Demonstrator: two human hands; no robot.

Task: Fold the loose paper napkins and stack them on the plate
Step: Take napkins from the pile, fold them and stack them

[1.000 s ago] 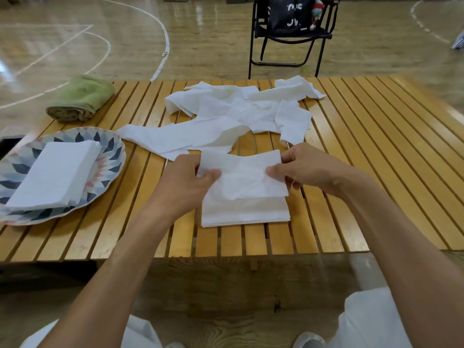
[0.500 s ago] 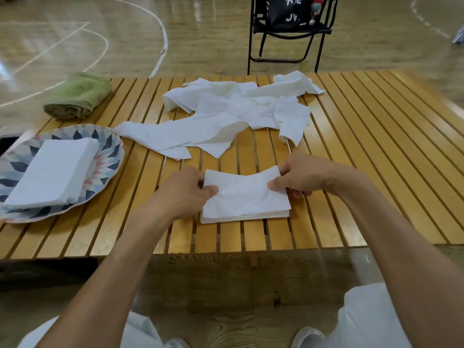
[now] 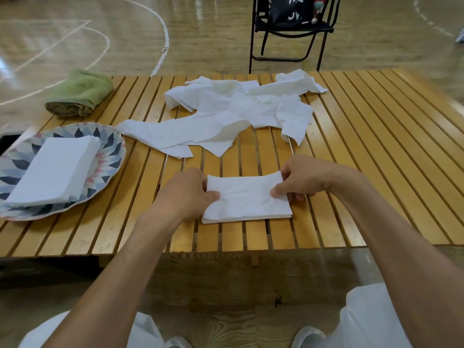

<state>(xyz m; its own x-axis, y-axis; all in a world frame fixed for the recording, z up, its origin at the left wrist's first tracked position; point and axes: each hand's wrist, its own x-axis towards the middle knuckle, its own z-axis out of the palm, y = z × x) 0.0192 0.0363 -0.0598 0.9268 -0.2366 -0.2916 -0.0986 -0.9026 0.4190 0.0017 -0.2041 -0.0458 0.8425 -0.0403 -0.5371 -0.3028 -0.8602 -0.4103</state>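
- Left hand pinches the folded napkin's left edge; right hand pinches its right edge.
- Napkin lies on the worktop, near its front edge.
- Loose napkins are heaped behind it.
- Plate at left carries a stack.

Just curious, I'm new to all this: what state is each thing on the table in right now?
Napkin: folded, pinched by both hands.
Left hand: grips its left edge.
Right hand: grips its right edge.
Napkin pile: loose, unfolded.
Plate: holds folded stack.
Towel: rolled.
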